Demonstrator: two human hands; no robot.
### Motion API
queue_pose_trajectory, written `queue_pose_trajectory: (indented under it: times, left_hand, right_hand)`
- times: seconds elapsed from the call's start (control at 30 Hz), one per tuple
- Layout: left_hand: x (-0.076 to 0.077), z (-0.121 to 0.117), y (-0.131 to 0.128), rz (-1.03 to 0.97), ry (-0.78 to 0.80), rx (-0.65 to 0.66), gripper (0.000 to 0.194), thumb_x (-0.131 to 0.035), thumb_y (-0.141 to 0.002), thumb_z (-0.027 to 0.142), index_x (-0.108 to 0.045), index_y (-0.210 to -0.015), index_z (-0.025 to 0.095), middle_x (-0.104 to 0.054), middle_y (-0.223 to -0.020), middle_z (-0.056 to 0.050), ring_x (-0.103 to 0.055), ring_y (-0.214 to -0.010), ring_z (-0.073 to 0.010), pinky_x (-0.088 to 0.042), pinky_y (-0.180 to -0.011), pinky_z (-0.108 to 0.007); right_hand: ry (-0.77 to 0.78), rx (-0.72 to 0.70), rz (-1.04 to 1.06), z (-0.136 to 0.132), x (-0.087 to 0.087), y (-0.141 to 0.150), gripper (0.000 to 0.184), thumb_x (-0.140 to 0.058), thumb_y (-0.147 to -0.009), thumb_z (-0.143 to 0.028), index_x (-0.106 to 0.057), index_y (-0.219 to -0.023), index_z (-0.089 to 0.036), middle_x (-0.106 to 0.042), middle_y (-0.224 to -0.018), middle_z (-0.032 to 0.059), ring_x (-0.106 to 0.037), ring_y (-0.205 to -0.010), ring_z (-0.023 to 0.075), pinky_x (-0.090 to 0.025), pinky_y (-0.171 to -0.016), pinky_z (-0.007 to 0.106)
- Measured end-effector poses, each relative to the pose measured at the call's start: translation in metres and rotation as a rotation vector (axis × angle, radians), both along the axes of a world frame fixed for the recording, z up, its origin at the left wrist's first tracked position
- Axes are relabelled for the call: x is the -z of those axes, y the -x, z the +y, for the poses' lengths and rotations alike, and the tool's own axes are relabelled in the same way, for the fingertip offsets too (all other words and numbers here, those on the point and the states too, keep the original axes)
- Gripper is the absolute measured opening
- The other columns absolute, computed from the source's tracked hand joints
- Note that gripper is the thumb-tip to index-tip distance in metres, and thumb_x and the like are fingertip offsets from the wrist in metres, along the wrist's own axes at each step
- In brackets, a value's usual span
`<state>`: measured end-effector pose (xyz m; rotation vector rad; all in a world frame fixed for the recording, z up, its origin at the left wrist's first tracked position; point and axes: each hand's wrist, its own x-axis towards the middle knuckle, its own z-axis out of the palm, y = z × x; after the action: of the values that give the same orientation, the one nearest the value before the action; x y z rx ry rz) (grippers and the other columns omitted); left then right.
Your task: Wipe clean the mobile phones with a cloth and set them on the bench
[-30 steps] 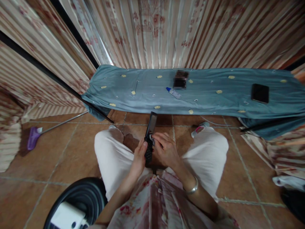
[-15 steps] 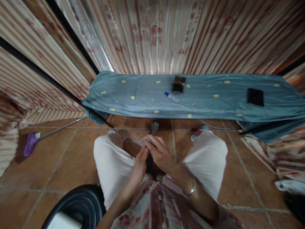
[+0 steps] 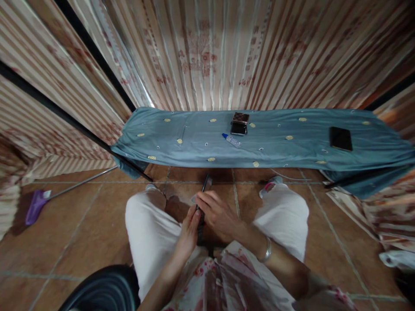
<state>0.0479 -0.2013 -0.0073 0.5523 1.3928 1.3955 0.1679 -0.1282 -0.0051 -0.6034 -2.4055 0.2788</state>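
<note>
Between my knees, my left hand [image 3: 190,225] is closed round a long, slim black device [image 3: 206,183]. It is tilted, with its far end pointing toward the bench; its exact kind does not show. My right hand [image 3: 218,212] lies across the device's middle from the right, fingers bent and pressed together. A small pale scrap [image 3: 194,198], partly see-through, shows at those fingertips against the device. Both hands touch at the fingers and hide most of the device's middle.
A bench under a blue-green cloth [image 3: 194,153] stands ahead. On it lie a blue-capped clear bottle [image 3: 231,140], an open checked case [image 3: 240,123] and a flat black object [image 3: 340,138]. A purple broom [image 3: 36,207] and a black round tub [image 3: 103,287] are at left.
The device has turned, so its grey shiny far face now shows as a narrow edge. Both hands keep their hold. The whole view has shifted slightly, with the bench lower in the picture.
</note>
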Motion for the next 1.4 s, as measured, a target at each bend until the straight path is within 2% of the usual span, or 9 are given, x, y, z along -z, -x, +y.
queue_pose_trajectory:
  times: [0.2,0.37,0.63,0.83,1.0,1.17,1.27,1.33,1.4]
  left_hand:
    - [0.008,-0.006,0.002,-0.008,0.095,0.156,0.042,-0.066,-0.075,0.051,-0.067,-0.096,0.015,-0.069,-0.086,-0.004,-0.058,-0.067,-0.0151,-0.043,-0.059,-0.024]
    - [0.006,-0.007,0.0,-0.067,0.171,0.175,0.054,-0.066,-0.07,0.06,-0.066,-0.096,0.013,-0.07,-0.088,-0.007,-0.061,-0.064,-0.0157,-0.042,-0.052,-0.023]
    - [-0.015,-0.008,-0.002,-0.366,0.215,0.086,0.058,-0.074,-0.064,0.052,-0.065,-0.104,0.011,-0.073,-0.091,-0.011,-0.067,-0.066,-0.0183,-0.042,-0.046,-0.022]
    - [-0.019,-0.002,-0.007,-0.635,0.288,0.048,0.041,-0.057,-0.085,0.036,-0.06,-0.115,0.009,-0.073,-0.082,-0.01,-0.064,-0.052,-0.015,-0.045,-0.044,-0.022]
    - [-0.026,0.004,-0.012,-0.695,0.345,-0.051,0.033,-0.041,-0.094,0.03,-0.061,-0.108,0.008,-0.072,-0.074,-0.008,-0.064,-0.049,-0.014,-0.049,-0.047,-0.023]
    - [-0.029,0.011,-0.008,-0.601,0.348,-0.109,0.033,-0.037,-0.096,0.026,-0.063,-0.104,0.007,-0.072,-0.074,-0.01,-0.066,-0.053,-0.0153,-0.051,-0.05,-0.024]
    - [-0.028,0.011,-0.006,-0.584,0.365,-0.112,0.034,-0.039,-0.095,0.026,-0.063,-0.109,0.006,-0.073,-0.077,-0.011,-0.068,-0.059,-0.0174,-0.052,-0.052,-0.025]
    - [-0.026,0.009,-0.007,-0.598,0.332,-0.069,0.036,-0.04,-0.094,0.028,-0.063,-0.111,0.006,-0.073,-0.081,-0.013,-0.068,-0.062,-0.0185,-0.051,-0.052,-0.025]
    - [-0.023,0.006,-0.009,-0.604,0.287,-0.016,0.037,-0.046,-0.091,0.033,-0.063,-0.112,0.006,-0.074,-0.084,-0.013,-0.069,-0.064,-0.0189,-0.051,-0.052,-0.025]
  right_hand:
    - [0.152,0.138,0.168,0.054,-0.004,-0.009,0.035,-0.04,-0.095,-0.015,-0.064,-0.119,-0.023,-0.064,-0.119,0.0084,-0.056,-0.107,0.0214,-0.05,-0.095,0.039]
    - [0.325,0.154,0.322,0.073,-0.003,-0.01,0.03,-0.046,-0.095,-0.024,-0.068,-0.114,-0.022,-0.068,-0.114,0.0071,-0.059,-0.107,0.0208,-0.047,-0.095,0.038]
    - [0.909,0.235,0.663,0.077,0.028,-0.016,0.025,-0.062,-0.081,-0.04,-0.076,-0.096,-0.025,-0.075,-0.091,0.0014,-0.068,-0.086,0.0196,-0.05,-0.082,0.034]
    - [1.337,0.173,1.075,0.066,0.023,-0.002,0.032,-0.076,-0.066,-0.047,-0.075,-0.086,-0.022,-0.072,-0.076,-0.0005,-0.064,-0.067,0.0133,-0.05,-0.066,0.025]
    - [1.528,0.215,1.159,0.042,0.02,0.006,0.032,-0.077,-0.065,-0.045,-0.073,-0.083,-0.02,-0.071,-0.07,0.0006,-0.06,-0.059,0.0113,-0.046,-0.055,0.021]
    - [1.513,0.194,1.062,0.014,0.026,0.009,0.036,-0.076,-0.067,-0.049,-0.075,-0.086,-0.018,-0.072,-0.076,0.0031,-0.062,-0.067,0.0139,-0.049,-0.062,0.024]
    - [1.453,0.215,0.967,0.011,0.032,0.001,0.037,-0.074,-0.07,-0.05,-0.076,-0.087,-0.017,-0.073,-0.076,0.0038,-0.063,-0.068,0.0152,-0.05,-0.064,0.026]
    - [1.327,0.269,0.9,0.02,0.033,-0.008,0.035,-0.07,-0.074,-0.048,-0.076,-0.091,-0.017,-0.073,-0.078,0.0041,-0.064,-0.069,0.0166,-0.052,-0.067,0.029]
    - [1.082,0.36,0.83,0.034,0.029,-0.018,0.03,-0.064,-0.081,-0.043,-0.075,-0.098,-0.021,-0.074,-0.089,0.0034,-0.067,-0.079,0.0189,-0.053,-0.077,0.032]
